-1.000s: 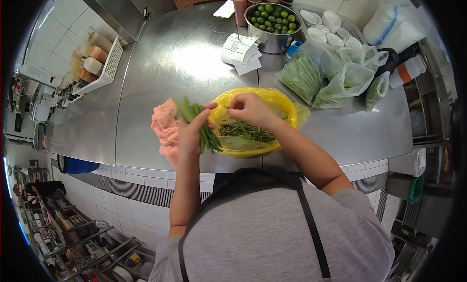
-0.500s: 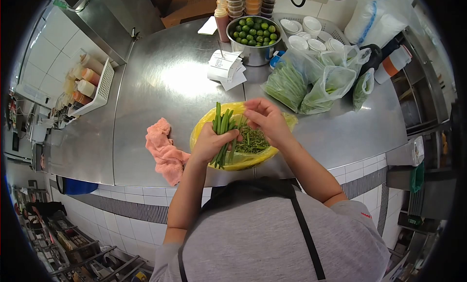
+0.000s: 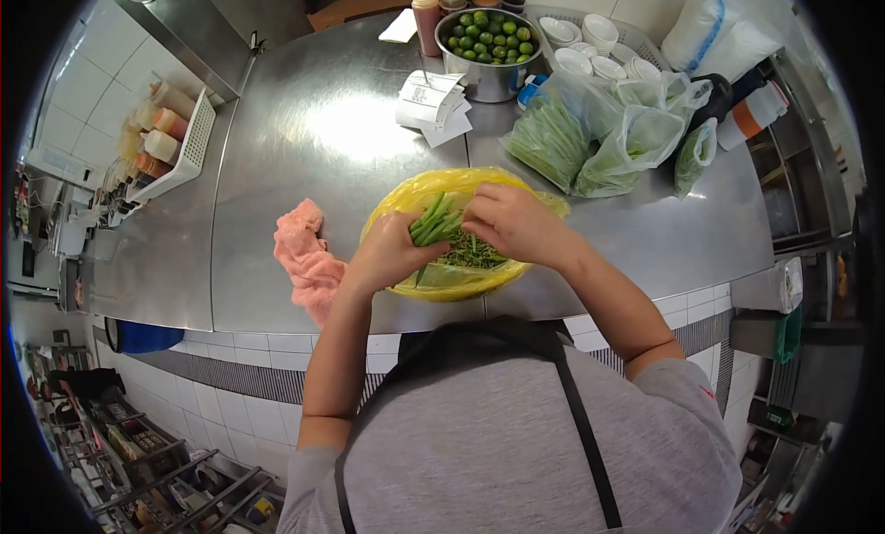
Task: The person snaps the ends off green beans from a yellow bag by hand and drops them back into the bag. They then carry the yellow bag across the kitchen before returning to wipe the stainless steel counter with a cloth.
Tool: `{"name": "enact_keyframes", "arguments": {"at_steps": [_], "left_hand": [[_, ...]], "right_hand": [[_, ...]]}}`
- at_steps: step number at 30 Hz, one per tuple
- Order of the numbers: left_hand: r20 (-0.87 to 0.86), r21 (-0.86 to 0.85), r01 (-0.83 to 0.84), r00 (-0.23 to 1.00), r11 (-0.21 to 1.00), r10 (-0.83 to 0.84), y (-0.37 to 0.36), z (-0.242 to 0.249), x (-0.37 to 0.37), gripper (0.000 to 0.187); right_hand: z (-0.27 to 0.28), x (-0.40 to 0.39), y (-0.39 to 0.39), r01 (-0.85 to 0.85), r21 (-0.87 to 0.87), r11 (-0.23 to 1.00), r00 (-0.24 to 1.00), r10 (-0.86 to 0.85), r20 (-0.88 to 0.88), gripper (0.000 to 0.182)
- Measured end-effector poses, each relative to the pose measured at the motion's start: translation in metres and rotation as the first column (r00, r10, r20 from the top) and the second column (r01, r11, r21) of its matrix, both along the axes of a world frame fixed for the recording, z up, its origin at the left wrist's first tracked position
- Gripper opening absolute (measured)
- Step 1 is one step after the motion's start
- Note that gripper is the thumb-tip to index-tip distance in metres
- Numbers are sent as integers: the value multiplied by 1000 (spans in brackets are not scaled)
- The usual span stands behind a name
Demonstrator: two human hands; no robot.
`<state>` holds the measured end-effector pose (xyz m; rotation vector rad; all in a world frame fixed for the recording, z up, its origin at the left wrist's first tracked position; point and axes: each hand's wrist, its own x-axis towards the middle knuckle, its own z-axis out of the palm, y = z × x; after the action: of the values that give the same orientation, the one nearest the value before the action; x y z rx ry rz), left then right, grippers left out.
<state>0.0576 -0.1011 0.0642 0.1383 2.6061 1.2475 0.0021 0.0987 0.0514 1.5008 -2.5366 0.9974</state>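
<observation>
A bunch of long green beans point(image 3: 435, 222) is held in my left hand point(image 3: 391, 250), fingers wrapped round it, over the left part of a bowl lined with a yellow bag point(image 3: 396, 199). My right hand point(image 3: 513, 222) is just right of the bunch, its fingers curled together at the bean tips; whatever they hold is too small to make out. Beneath both hands, small green trimmings point(image 3: 475, 252) lie in the yellow bag. The bowl's sides are mostly hidden by the bag.
A pink cloth point(image 3: 309, 258) lies left of the bowl. Paper slips point(image 3: 429, 101) and a steel pot of limes point(image 3: 489, 81) stand beyond it. Bags of green vegetables point(image 3: 548, 138) lie at right, near a basket of white bowls point(image 3: 599, 35). A bottle basket point(image 3: 191, 152) is far left.
The bunch has tipped from upright to slanting over the bowl. My right hand has come closer to the bunch, and its fingers have curled in. The view has shifted slightly.
</observation>
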Motion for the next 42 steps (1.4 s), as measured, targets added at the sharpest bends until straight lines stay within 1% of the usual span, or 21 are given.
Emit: {"name": "enact_keyframes", "arguments": {"at_steps": [1, 2, 3, 4, 7, 9, 11, 17, 19, 23, 25, 28, 29, 31, 33, 35, 36, 37, 38, 40, 42], "left_hand": [[3, -1, -4, 1000, 1000, 4, -2, -3, 0, 14], [21, 207, -22, 1000, 978, 18, -5, -9, 1, 13], [41, 406, -43, 999, 913, 29, -7, -13, 1, 13], [44, 405, -47, 999, 913, 31, -6, -16, 1, 13], [119, 609, -224, 974, 761, 192, 0, -25, 1, 13], [191, 817, -334, 926, 470, 325, 1, -33, -1, 13], [197, 841, -344, 913, 418, 357, 5, -29, -1, 14], [181, 856, -360, 881, 372, 438, 9, -27, 0, 14], [164, 856, -353, 878, 377, 450, 12, -27, 0, 14], [109, 854, -327, 874, 406, 474, 13, -29, 3, 16], [109, 849, -334, 869, 409, 482, 13, -27, 4, 16], [70, 850, -328, 846, 413, 528, 16, -23, 6, 16], [42, 870, -299, 837, 392, 546, 19, -22, 8, 16], [15, 887, -273, 824, 373, 567, 20, -22, 12, 15], [100, 977, -192, 795, 92, 599, 16, -22, 13, 12], [182, 967, -253, 748, 20, 638, 2, -17, 11, 12], [264, 949, -309, 692, -55, 671, -3, -12, 9, 11], [303, 935, -348, 667, -75, 680, -4, -5, 8, 9], [300, 935, -346, 667, -73, 682, -11, -6, 9, 9], [253, 945, -325, 783, 27, 569, -25, -9, 10, 10], [251, 938, -343, 769, 48, 587, -23, -11, 12, 12]], "right_hand": [[2, 1, -2, 26, -79, 997, 999, -22, 46, 10], [2, 2, -3, 24, -80, 996, 999, -20, 51, 10], [3, 2, -4, 134, -270, 954, 949, -46, 311, 8], [4, 3, -5, 283, -409, 867, 836, -14, 548, 6], [9, -4, 2, 475, -432, 767, 654, 21, 756, 8], [1, 3, -1, 401, -344, 849, 732, -71, 677, 10], [-14, 11, -3, 335, -230, 914, 804, -150, 575, 12], [-20, 21, -8, 187, -204, 961, 720, 7, 694, 17], [-21, 18, -9, 270, -218, 938, 436, 83, 896, 18], [-17, 18, -11, 409, -239, 881, 206, 166, 964, 18], [-19, 17, -9, 151, -154, 976, 534, 51, 844, 20], [-23, 20, -13, 323, -305, 896, 643, 29, 765, 21], [-24, 20, -15, 323, -304, 896, 641, 28, 767, 21], [-25, 16, -18, 576, -568, 587, 311, 486, 817, 21], [-22, 8, -18, 604, -587, 539, 319, 511, 798, 21], [-21, -2, -14, 631, -603, 489, 331, 532, 779, 22], [-26, -6, -12, 406, -380, 831, 464, 171, 869, 20], [-32, -8, -11, 212, 16, 977, 651, -153, 744, 19], [-43, -6, -14, 210, 14, 978, 652, -151, 743, 19], [-66, 4, -24, 134, 31, 990, 983, -137, 118, 14], [-72, 6, -40, 49, 25, 998, 993, -52, 106, 13]]}}
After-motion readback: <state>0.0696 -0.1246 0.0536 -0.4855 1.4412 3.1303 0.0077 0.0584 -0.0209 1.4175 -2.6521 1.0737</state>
